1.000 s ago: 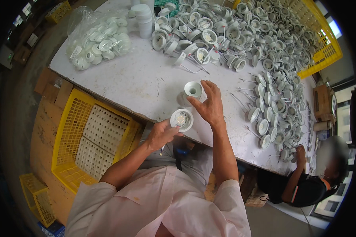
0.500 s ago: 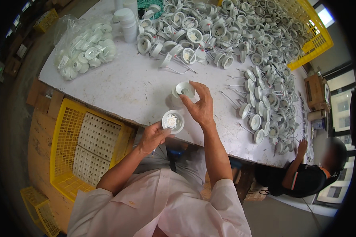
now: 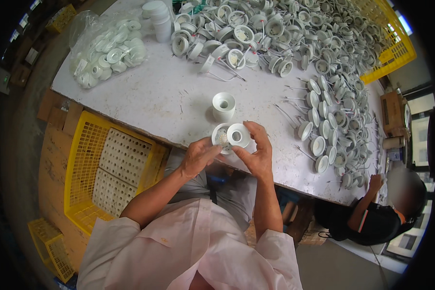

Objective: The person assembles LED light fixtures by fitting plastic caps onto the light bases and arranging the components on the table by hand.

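Note:
My left hand [image 3: 198,158] is closed on a round white lamp housing [image 3: 221,136] with a pale, speckled inside, held at the table's front edge. In my right hand [image 3: 259,152], pinched between thumb and fingers, is a white reflector cup [image 3: 239,135] with a hole in its middle. The cup's left side overlaps the housing's opening; whether the two touch, I cannot tell. Just beyond my hands stands a short stack of white reflector cups [image 3: 224,107] on the table, its top one facing up.
A big heap of lamp housings with wires [image 3: 275,34] covers the far right, with rows of housings [image 3: 318,145] before it. A clear bag of white rings [image 3: 112,54] lies far left. Yellow crates [image 3: 79,169] stand left. At right a person [image 3: 372,220] sits by the table.
My right hand has lifted a reflector cup off the stack and brought it back toward me, over the lamp housing. My left hand has shifted slightly right with the housing.

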`<action>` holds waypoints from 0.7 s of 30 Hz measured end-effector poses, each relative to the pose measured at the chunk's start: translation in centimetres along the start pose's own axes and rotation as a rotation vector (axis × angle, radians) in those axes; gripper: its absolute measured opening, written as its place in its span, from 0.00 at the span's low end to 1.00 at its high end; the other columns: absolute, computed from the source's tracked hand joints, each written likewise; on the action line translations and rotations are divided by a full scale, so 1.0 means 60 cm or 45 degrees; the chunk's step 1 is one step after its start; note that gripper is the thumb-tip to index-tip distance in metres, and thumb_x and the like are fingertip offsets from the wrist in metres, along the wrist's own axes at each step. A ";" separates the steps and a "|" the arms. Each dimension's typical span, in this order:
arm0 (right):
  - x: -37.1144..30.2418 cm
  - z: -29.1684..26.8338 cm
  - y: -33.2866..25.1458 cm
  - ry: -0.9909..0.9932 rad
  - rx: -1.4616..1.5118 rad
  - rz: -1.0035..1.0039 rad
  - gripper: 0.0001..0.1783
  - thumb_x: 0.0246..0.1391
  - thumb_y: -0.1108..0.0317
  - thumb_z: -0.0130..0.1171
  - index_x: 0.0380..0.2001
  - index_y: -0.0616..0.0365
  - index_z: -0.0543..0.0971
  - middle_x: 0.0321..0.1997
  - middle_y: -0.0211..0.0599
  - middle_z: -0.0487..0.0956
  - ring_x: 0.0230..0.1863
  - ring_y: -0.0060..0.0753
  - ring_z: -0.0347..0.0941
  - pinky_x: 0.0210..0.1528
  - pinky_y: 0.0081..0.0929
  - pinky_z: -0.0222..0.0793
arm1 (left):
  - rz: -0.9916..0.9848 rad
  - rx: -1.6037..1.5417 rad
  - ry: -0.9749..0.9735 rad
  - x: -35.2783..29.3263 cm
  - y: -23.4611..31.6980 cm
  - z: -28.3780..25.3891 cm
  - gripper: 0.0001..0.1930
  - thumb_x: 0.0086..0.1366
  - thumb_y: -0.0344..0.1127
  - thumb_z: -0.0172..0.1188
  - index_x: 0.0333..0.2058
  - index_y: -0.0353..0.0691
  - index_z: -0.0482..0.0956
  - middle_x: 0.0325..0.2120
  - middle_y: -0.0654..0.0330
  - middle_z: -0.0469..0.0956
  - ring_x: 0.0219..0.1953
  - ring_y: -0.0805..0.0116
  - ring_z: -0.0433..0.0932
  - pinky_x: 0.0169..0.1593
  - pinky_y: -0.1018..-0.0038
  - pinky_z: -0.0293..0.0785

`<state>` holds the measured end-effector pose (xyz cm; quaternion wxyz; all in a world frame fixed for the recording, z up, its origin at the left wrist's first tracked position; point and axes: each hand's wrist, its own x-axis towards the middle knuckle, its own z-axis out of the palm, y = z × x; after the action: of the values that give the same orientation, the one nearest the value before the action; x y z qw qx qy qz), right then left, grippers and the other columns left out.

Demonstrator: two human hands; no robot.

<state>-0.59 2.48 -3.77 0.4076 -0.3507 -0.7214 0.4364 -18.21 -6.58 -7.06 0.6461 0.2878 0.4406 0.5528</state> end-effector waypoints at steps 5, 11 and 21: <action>-0.019 0.005 -0.005 -0.144 -0.183 -0.084 0.40 0.33 0.69 0.74 0.55 0.59 0.73 0.56 0.46 0.70 0.58 0.46 0.67 0.58 0.37 0.65 | -0.002 0.059 -0.043 0.003 -0.016 0.001 0.16 0.68 0.40 0.55 0.46 0.31 0.74 0.32 0.61 0.76 0.25 0.80 0.69 0.26 0.84 0.64; -0.029 0.008 -0.002 -0.169 -0.044 0.016 0.44 0.36 0.67 0.74 0.60 0.59 0.68 0.59 0.46 0.68 0.58 0.42 0.68 0.56 0.34 0.67 | 0.022 0.196 0.016 0.003 -0.021 -0.001 0.17 0.67 0.42 0.57 0.44 0.32 0.76 0.29 0.63 0.77 0.24 0.81 0.66 0.27 0.82 0.64; -0.039 0.023 0.014 0.079 0.354 0.551 0.14 0.54 0.72 0.60 0.45 0.64 0.79 0.32 0.28 0.79 0.28 0.12 0.68 0.34 0.14 0.66 | 0.095 0.551 0.169 -0.004 0.010 0.036 0.18 0.60 0.37 0.55 0.45 0.28 0.75 0.35 0.55 0.80 0.37 0.71 0.78 0.41 0.74 0.74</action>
<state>-0.70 0.32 -5.62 0.3709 -0.4509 -0.5498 0.5974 -16.55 -6.42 -5.52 0.5181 0.3987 0.5795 0.4866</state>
